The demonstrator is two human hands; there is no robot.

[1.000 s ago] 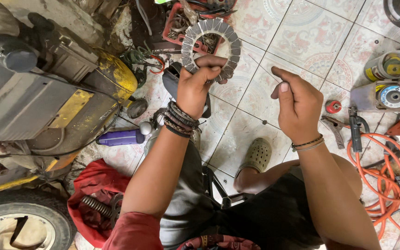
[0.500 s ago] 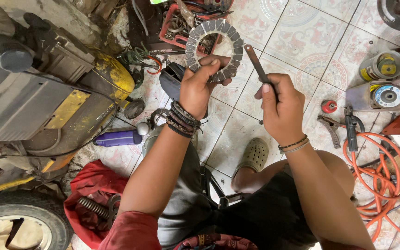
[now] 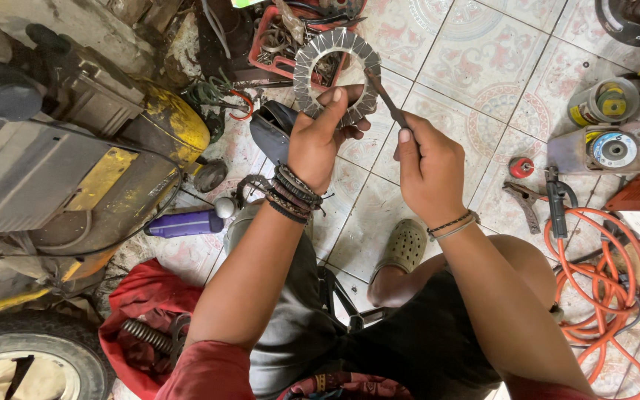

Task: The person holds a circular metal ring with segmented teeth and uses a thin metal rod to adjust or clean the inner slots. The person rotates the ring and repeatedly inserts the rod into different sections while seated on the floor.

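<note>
Since the earlier frame the right hand (image 3: 427,167) has swung in from the side, and the thin dark file (image 3: 385,96) it carries now lies with its tip against the right edge of the toothed metal ring (image 3: 336,74), where before it stood clear of it.

The left hand (image 3: 320,137) pinches the ring by its lower rim, thumb up over the face, holding it raised above the tiled floor (image 3: 483,67). The right hand's grip is closed round the file's handle end, forefinger laid along the shaft.

As for progress, the work looks to be in its early or middle part: the file meets only one spot on the ring, and whether any teeth are already dressed cannot be told from here.

The ring is flat, grey, dull steel with squared notches all round and a wide open centre. The file is slender, straight and dark.

Just beyond the ring lies a red tray (image 3: 275,44) of greasy small parts. Well right of the ring, an orange hose (image 3: 594,296) coils on the floor near a grey angle grinder (image 3: 609,148). Left of the ring stands a worn yellow and grey machine (image 3: 75,163).
</note>
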